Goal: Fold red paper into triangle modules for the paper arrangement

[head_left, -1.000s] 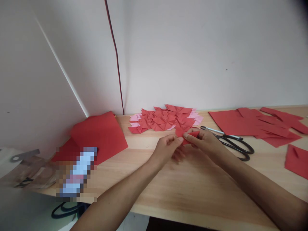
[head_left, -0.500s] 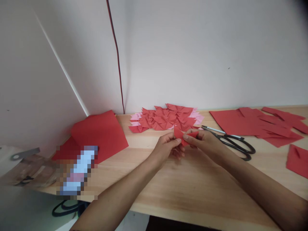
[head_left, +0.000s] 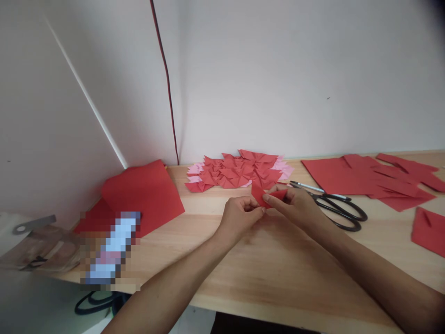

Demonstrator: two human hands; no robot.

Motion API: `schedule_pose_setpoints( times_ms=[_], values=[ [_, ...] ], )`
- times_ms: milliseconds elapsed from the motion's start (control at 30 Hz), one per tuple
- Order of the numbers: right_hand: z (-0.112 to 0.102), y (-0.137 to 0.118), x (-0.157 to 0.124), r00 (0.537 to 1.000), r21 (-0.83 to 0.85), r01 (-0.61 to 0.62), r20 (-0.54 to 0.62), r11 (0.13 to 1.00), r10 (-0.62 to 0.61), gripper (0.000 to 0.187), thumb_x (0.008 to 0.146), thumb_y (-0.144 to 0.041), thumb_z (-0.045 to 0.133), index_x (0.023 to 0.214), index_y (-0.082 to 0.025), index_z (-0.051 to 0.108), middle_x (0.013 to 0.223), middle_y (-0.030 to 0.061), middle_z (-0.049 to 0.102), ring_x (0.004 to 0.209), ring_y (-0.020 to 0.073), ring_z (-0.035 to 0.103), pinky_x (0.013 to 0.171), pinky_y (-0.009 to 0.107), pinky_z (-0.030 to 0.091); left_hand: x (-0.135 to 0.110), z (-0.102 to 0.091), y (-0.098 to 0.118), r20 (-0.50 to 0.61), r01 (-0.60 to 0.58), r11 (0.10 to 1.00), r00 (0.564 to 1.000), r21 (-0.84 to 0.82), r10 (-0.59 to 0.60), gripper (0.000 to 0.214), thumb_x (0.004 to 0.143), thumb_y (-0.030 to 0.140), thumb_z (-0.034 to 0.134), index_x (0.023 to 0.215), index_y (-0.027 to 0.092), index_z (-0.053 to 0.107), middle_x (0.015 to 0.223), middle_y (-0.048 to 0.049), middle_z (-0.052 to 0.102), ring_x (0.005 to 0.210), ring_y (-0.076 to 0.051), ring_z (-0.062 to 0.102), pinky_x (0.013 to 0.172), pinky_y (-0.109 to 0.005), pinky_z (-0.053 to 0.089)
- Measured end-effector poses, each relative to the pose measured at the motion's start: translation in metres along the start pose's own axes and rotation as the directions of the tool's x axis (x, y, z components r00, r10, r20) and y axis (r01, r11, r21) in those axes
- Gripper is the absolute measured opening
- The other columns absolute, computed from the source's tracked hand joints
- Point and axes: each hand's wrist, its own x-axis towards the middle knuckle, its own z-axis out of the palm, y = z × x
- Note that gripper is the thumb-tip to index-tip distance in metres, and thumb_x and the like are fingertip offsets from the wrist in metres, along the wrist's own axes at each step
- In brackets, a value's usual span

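Between my hands, just above the table, is a folded piece of red paper (head_left: 257, 192) with pointed ends. My right hand (head_left: 290, 202) grips it, thumb pressed on its front face. The fingers of my left hand (head_left: 244, 214) are pinched together at its lower left edge. Right behind the hands lies a heap of folded red paper pieces (head_left: 236, 174), with pink folded pieces (head_left: 285, 169) showing at both ends. Black-handled scissors (head_left: 342, 211) lie by my right wrist, partly hidden by it, with a pale pen (head_left: 313, 187) close behind.
Red paper sheets and cut strips (head_left: 340, 176) spread over the table's right side; another red piece (head_left: 429, 232) lies nearer. Larger red sheets (head_left: 149, 195) lie at left, beside a blurred-out phone-like object (head_left: 113, 248) and a clear plastic bag (head_left: 52, 248). A cable (head_left: 167, 79) runs down the wall.
My left hand has shifted down and left along the red paper, its fingers now curled and pinched at the lower edge. My right hand keeps its grip. The view has moved slightly.
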Motion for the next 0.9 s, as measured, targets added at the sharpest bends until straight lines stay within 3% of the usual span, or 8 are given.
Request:
schedule_pose_setpoints(
  times_ms=[300, 533, 900],
  values=[
    [0.001, 0.0, 0.0, 1.0, -0.063, 0.001, 0.023, 0.998, 0.0, 0.028, 0.083, -0.039, 0.057, 0.064, -0.02, 0.063, 0.073, 0.0031, 0.063, 0.064, 0.0161, 0.053, 0.058, 0.029, 0.038, -0.002, 0.001, -0.001, -0.028, -0.016, 0.999, 0.999, 0.036, 0.017, 0.018, 0.072, 0.025, 0.063, 0.06, 0.015, 0.055, 0.052, 0.0023, 0.053, 0.047, -0.008, 0.046, 0.046, -0.02, 0.031],
    [0.002, -0.002, -0.003, 1.0, -0.053, 0.023, -0.02, 0.998, -0.025, 0.025, 0.086, -0.04, 0.055, 0.071, -0.022, 0.063, 0.073, 0.0032, 0.065, 0.065, 0.0169, 0.054, 0.057, 0.03, 0.038, 0.0, 0.0, 0.002, 0.074, 0.135, 0.967, 0.99, -0.217, -0.122, 0.017, 0.068, 0.028, 0.068, 0.071, 0.011, 0.064, 0.064, -0.0047, 0.065, 0.05, -0.011, 0.056, 0.05, -0.023, 0.045],
    [0.007, -0.013, -0.011, 0.992, -0.142, 0.046, -0.107, 0.989, -0.062, 0.024, 0.087, -0.039, 0.055, 0.071, -0.022, 0.06, 0.067, 0.0009, 0.062, 0.061, 0.0153, 0.052, 0.057, 0.028, 0.036, 0.0, 0.002, 0.002, 0.009, 0.139, 0.944, 0.99, -0.298, -0.142, 0.006, 0.066, 0.016, 0.062, 0.066, 0.01, 0.064, 0.06, -0.005, 0.066, 0.046, -0.008, 0.054, 0.046, -0.019, 0.041]
  ],
)
